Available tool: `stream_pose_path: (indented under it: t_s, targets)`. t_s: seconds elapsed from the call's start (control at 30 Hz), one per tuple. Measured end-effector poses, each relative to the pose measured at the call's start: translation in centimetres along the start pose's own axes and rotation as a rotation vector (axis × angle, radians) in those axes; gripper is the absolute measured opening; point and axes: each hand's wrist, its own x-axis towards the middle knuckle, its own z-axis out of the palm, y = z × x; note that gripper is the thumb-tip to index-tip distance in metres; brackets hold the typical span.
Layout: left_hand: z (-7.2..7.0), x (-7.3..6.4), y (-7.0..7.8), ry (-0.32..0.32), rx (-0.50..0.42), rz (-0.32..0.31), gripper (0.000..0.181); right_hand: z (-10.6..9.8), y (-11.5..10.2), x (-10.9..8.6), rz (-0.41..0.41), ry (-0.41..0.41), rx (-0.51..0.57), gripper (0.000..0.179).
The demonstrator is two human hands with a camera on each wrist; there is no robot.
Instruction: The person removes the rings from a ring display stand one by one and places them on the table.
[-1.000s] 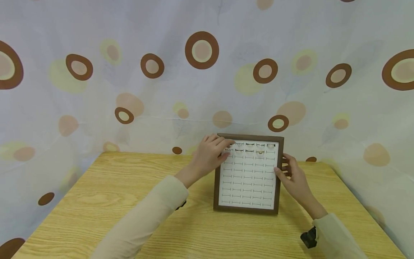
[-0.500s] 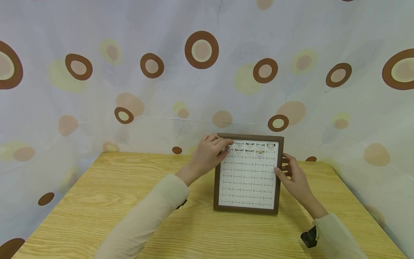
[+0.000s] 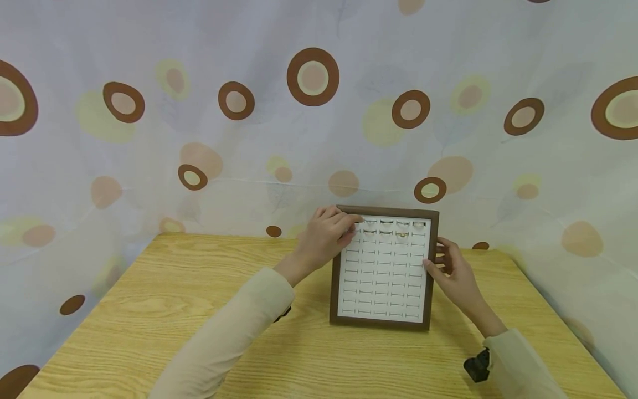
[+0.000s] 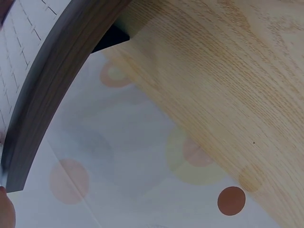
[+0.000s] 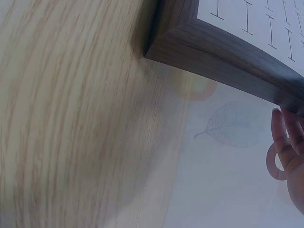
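Note:
A brown-framed ring display board (image 3: 381, 277) with a white slotted face stands tilted on the table. Several rings (image 3: 402, 235) sit in its top two rows; the lower slots hold none. At the upper left corner my left hand (image 3: 324, 235) bends over the face, and its thumb and index finger pinch at a ring mostly hidden by the fingertips. My right hand (image 3: 456, 277) holds the right edge, thumb on the front and fingers behind. In the right wrist view its fingers (image 5: 281, 135) reach under the frame. A fingertip (image 4: 5, 211) shows at the frame corner in the left wrist view.
The wooden table (image 3: 164, 299) reaches back to a patterned curtain (image 3: 279, 138) close behind the board. A black support (image 4: 111, 39) juts out behind the frame in the left wrist view. A black wrist device (image 3: 477, 366) hangs under the right sleeve.
The left thumb has drawn in closer to the index finger at the upper left slots. My right hand and the board keep their places.

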Motion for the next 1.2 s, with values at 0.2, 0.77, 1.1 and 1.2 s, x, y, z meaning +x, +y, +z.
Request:
stream_pose_path:
  t_s: [0.2, 0.77, 1.1, 1.2]
  targets:
    - [0.0, 0.0, 0.0, 0.015, 0.004, 0.014, 0.022, -0.1, -0.1, 0.0, 0.017, -0.01, 0.001, 0.055]
    - [-0.4, 0.0, 0.0, 0.053, -0.025, 0.041, 0.025, -0.4, -3.3, -0.1, 0.014, -0.013, -0.022, 0.051]
    - [-1.4, 0.3, 0.4, 0.051, -0.062, 0.042, 0.027, -0.2, -1.8, -0.1, 0.011, -0.016, -0.03, 0.054]
    - [-1.9, 0.2, 0.3, 0.029, -0.092, 0.021, 0.028, -0.1, -0.9, -0.1, 0.008, -0.018, -0.032, 0.055]
